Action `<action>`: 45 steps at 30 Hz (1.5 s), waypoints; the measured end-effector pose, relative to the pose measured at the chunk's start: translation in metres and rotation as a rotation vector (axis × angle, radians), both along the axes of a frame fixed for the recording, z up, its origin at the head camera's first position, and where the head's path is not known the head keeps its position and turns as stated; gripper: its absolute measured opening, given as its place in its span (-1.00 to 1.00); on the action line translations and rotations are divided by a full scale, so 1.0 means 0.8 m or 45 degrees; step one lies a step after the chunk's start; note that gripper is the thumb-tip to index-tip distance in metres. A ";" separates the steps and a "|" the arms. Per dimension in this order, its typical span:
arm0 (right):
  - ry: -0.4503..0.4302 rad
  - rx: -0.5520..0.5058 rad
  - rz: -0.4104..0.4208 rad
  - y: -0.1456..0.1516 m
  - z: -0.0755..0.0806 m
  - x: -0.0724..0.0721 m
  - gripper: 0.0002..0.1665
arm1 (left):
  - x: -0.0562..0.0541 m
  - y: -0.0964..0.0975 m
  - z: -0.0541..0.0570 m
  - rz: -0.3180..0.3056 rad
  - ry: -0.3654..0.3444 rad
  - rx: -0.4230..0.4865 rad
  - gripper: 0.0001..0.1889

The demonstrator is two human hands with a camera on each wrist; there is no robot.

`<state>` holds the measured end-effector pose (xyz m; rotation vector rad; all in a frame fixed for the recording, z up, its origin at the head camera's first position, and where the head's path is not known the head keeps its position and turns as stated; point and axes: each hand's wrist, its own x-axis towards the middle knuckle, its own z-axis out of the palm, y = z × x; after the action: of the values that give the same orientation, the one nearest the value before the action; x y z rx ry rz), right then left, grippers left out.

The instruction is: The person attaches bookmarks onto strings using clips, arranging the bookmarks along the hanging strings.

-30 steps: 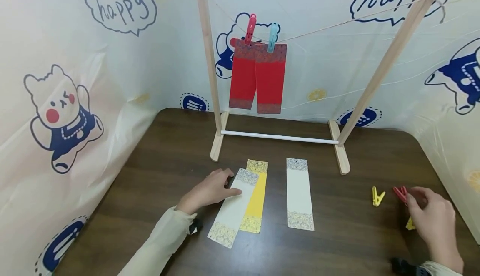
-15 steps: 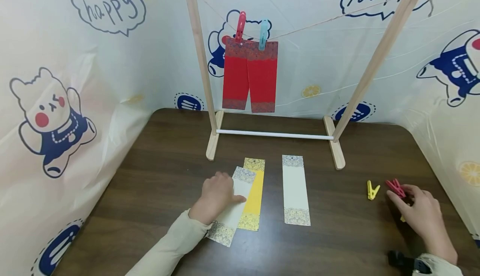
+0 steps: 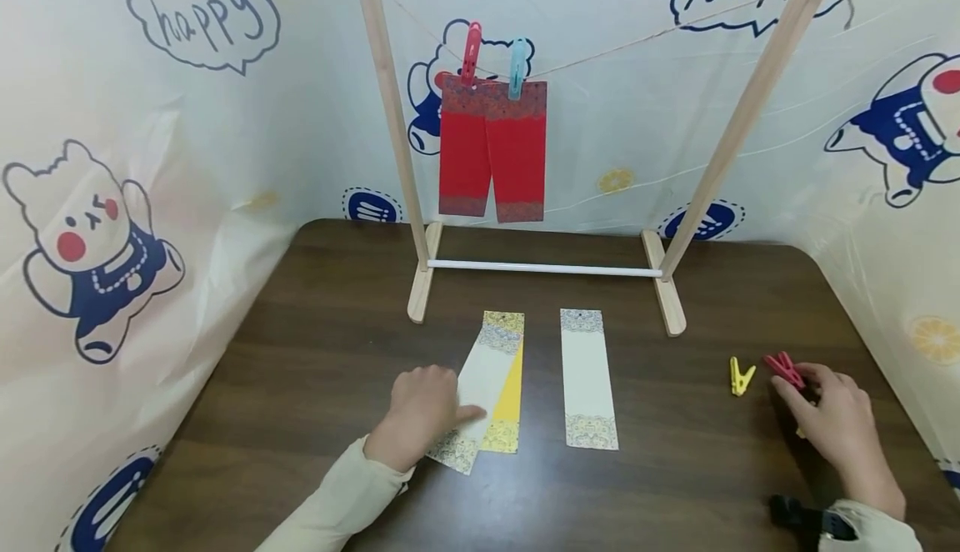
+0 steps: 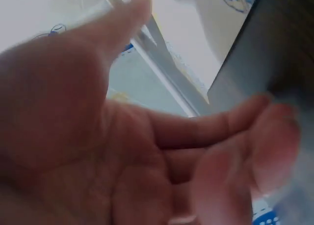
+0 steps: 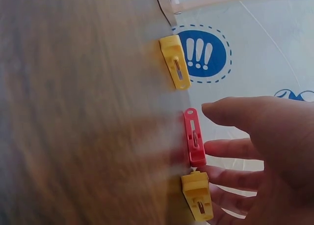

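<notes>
My left hand lies over the left edge of a white bookmark-like paper strip, its straight thumb across the strip. In the left wrist view, the fingers are loosely bent with nothing visible in the palm. The white strip has patterned ends and overlaps a yellow strip. On the right, my right hand is spread around a red clothespin. In the right wrist view, the thumb stands apart from that clothespin, and other fingers are close behind it. A yellow clothespin sits beside those fingers.
Another white strip lies mid-table, and another yellow clothespin is left of the red one. Behind stands a wooden frame with a string. Two red strips hang there from a red clothespin and a blue clothespin.
The left-hand white strip has shifted up and right over the yellow strip, covering more of it. My left hand turned and slid lower along it. My right hand stays by the red clothespin.
</notes>
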<state>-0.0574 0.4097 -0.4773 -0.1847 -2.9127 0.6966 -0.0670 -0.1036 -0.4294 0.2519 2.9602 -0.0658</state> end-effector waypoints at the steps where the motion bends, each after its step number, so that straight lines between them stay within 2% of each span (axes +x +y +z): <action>1: -0.007 0.000 -0.002 0.001 0.000 0.000 -0.33 | 0.004 0.001 0.002 0.008 -0.047 -0.018 -0.32; 4: -0.024 -0.004 -0.002 0.000 0.001 0.000 -0.32 | 0.015 0.006 0.008 -0.003 -0.124 -0.046 -0.32; 9: -0.045 -0.024 0.004 -0.003 0.000 -0.002 -0.32 | 0.019 0.007 0.005 -0.018 -0.169 0.052 -0.37; 14: -0.034 -0.022 0.026 -0.006 -0.002 -0.002 -0.36 | 0.011 -0.003 -0.005 -0.058 -0.209 0.259 -0.39; 17: -0.036 -0.023 0.030 -0.005 -0.003 -0.001 -0.37 | 0.002 -0.011 -0.005 -0.116 -0.228 0.423 -0.52; 21: -0.046 -0.027 0.030 -0.003 -0.003 0.000 -0.37 | -0.013 -0.027 0.011 -0.177 -0.334 0.632 -0.74; 24: -0.050 -0.032 0.027 -0.002 -0.004 0.000 -0.36 | -0.021 -0.042 0.028 -0.195 -0.435 0.754 -0.81; 27: -0.047 -0.039 0.028 -0.002 -0.002 -0.001 -0.36 | -0.026 -0.056 0.044 -0.231 -0.524 0.819 -0.59; 29: -0.034 -0.042 0.029 -0.003 0.000 -0.001 -0.37 | -0.029 -0.062 0.055 -0.258 -0.541 0.858 -0.41; 31: -0.021 -0.039 0.027 -0.004 0.002 -0.002 -0.38 | -0.032 -0.067 0.067 -0.295 -0.510 0.924 -0.29; 33: -0.014 -0.041 0.020 -0.004 0.004 -0.002 -0.38 | -0.035 -0.069 0.077 -0.316 -0.414 1.018 -0.27; 37: -0.026 -0.037 0.006 -0.003 0.005 -0.001 -0.39 | -0.041 -0.069 0.090 -0.265 -0.218 1.296 -0.34; 41: -0.038 -0.032 -0.004 -0.004 0.005 0.000 -0.42 | -0.048 -0.067 0.085 -0.152 -0.163 1.579 -0.53; 45: -0.028 -0.038 -0.025 -0.005 0.006 -0.001 -0.49 | -0.056 -0.065 0.070 -0.042 -0.212 1.765 -0.65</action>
<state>-0.0578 0.4055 -0.4726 -0.2257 -2.9181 0.7396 -0.1115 -0.1554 -0.3735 0.4038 2.2833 1.8518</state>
